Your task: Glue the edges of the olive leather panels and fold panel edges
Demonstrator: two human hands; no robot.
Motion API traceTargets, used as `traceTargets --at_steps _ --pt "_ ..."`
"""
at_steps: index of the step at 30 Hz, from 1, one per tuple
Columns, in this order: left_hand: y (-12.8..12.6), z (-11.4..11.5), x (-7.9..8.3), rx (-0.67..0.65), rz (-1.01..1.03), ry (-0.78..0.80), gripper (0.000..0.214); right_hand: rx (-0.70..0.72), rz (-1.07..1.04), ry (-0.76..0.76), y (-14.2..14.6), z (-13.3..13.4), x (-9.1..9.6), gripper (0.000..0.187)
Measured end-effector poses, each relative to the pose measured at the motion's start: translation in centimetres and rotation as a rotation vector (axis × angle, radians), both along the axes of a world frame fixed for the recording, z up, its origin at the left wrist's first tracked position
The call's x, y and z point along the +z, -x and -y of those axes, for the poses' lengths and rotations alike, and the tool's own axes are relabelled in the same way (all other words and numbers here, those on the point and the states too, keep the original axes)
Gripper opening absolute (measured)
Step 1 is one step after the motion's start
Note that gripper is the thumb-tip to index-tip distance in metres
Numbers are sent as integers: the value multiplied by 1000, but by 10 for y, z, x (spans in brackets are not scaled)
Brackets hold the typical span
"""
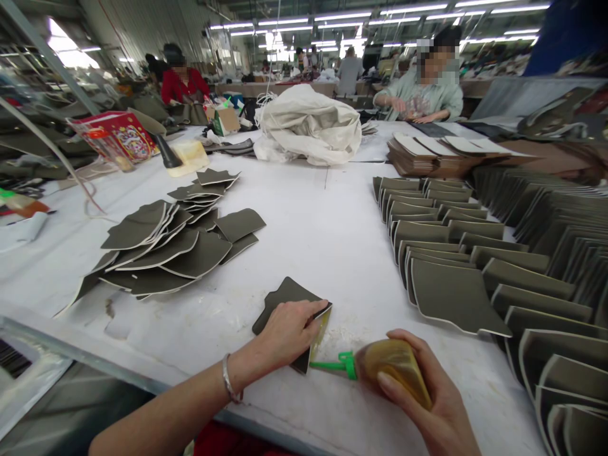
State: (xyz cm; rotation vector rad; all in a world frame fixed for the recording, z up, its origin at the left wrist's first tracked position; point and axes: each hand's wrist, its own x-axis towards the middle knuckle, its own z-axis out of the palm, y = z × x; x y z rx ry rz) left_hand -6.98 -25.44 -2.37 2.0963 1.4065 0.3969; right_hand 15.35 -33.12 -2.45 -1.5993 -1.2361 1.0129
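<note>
A dark olive sheet piece (285,294) with a pale edge lies on the white table in front of me. My left hand (289,326) presses it down from above, index finger stretched along the edge and thumb apart from it. A yellow wet-looking strip (319,332) runs along the piece's right side. My right hand (430,386) is wrapped round a squeeze bottle (392,367) of amber liquid, tilted on its side. The bottle's green nozzle (332,365) points left, its tip at the lower corner of the piece, close to my left thumb.
Overlapping olive pieces (175,253) form a loose pile on the left. To the right, rows of similar pieces (456,291) stand leaning together. Farther back are a white cloth bundle (308,123), brown stacks (422,155) and a brush-like tool (168,152). A co-worker (427,95) works across the table.
</note>
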Motion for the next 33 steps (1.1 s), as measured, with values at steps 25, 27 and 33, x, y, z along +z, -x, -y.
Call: traceTargets --at_steps 25,27,33 --pt "0 -2 -1 -15 -49 2 48 18 -42 30 -1 2 -8 56" --pt "0 -2 -1 -12 -52 7 48 -7 -25 32 -2 1 -6 57" --pt "0 -4 5 -30 -35 39 47 -24 -35 1 1 0 -5 55"
